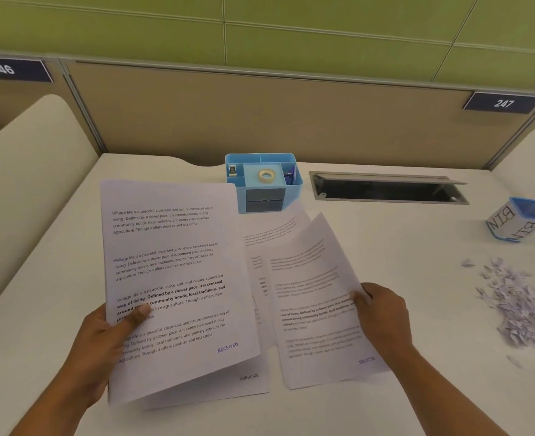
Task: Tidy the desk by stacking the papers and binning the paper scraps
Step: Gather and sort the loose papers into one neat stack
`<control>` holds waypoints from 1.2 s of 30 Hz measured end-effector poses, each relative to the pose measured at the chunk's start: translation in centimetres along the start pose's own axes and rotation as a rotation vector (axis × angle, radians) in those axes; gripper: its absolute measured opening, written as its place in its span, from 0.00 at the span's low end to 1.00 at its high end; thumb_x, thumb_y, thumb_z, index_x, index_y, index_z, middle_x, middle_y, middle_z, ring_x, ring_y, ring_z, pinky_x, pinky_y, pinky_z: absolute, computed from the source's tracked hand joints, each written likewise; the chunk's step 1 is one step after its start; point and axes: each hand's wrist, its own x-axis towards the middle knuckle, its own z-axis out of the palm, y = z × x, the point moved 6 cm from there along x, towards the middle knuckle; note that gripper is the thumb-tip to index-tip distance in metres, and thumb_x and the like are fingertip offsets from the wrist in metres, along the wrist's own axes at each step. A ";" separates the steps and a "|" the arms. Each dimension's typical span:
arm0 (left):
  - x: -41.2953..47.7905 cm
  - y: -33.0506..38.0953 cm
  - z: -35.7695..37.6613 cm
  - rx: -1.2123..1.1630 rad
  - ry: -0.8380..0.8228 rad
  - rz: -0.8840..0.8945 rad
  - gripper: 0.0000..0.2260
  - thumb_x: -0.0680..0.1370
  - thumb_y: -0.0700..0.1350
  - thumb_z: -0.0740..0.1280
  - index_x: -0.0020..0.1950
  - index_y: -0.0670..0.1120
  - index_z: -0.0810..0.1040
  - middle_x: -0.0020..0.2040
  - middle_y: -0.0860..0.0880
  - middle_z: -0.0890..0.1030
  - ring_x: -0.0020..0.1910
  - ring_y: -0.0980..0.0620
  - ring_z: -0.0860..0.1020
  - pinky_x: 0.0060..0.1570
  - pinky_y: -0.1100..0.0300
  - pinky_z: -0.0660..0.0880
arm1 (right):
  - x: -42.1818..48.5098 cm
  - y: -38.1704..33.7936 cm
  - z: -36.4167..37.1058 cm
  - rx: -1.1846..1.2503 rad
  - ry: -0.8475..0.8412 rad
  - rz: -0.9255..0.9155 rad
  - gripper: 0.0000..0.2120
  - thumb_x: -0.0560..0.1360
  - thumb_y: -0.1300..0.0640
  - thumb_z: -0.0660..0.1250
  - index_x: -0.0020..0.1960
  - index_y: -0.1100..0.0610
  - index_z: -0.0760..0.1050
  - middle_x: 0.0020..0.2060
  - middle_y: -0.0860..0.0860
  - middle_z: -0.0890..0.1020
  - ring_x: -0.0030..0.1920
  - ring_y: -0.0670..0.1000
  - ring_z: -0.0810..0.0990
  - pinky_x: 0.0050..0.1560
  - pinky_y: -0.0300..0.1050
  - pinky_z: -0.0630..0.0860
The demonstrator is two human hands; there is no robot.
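Observation:
My left hand [102, 347] grips a printed sheet stamped RECEIVED [171, 265] by its left edge, thumb on top, and holds it lifted and tilted above the desk. Under it lies a sheet marked DUPLICATE [250, 380]. My right hand [382, 313] pinches the right edge of another printed sheet [316, 297], which is raised at that side. More printed sheets [272, 231] lie flat beneath, between the two. A heap of paper scraps [518, 306] lies on the desk at the far right. A small blue-rimmed box labelled BIN [516, 221] stands behind the scraps.
A blue desk organiser [264, 184] with a tape roll stands at the back centre, touching the papers' far edge. An open cable slot [386, 190] is set in the white desk [417, 388] to its right. A partition wall runs along the back.

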 end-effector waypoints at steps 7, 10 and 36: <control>0.4 -0.5 0.2 0.013 0.013 -0.025 0.09 0.71 0.47 0.73 0.51 0.51 0.84 0.49 0.46 0.87 0.44 0.43 0.86 0.35 0.55 0.82 | 0.9 0.7 -3.6 0.179 0.127 -0.022 0.05 0.77 0.57 0.68 0.48 0.52 0.83 0.35 0.42 0.82 0.36 0.38 0.78 0.34 0.31 0.66; 0.4 -1.1 0.6 0.022 0.032 -0.040 0.06 0.73 0.46 0.73 0.49 0.53 0.85 0.47 0.47 0.88 0.41 0.44 0.87 0.32 0.57 0.82 | 1.1 1.5 -3.8 0.181 0.145 0.017 0.07 0.77 0.56 0.67 0.52 0.53 0.83 0.43 0.48 0.85 0.39 0.47 0.80 0.39 0.36 0.69; -2.6 1.5 11.1 -0.091 -0.129 -0.056 0.13 0.81 0.57 0.60 0.61 0.58 0.80 0.55 0.50 0.86 0.54 0.48 0.85 0.55 0.44 0.81 | -4.1 -9.0 0.1 0.986 -0.252 -0.016 0.11 0.81 0.58 0.63 0.55 0.57 0.83 0.49 0.54 0.87 0.50 0.57 0.86 0.55 0.58 0.81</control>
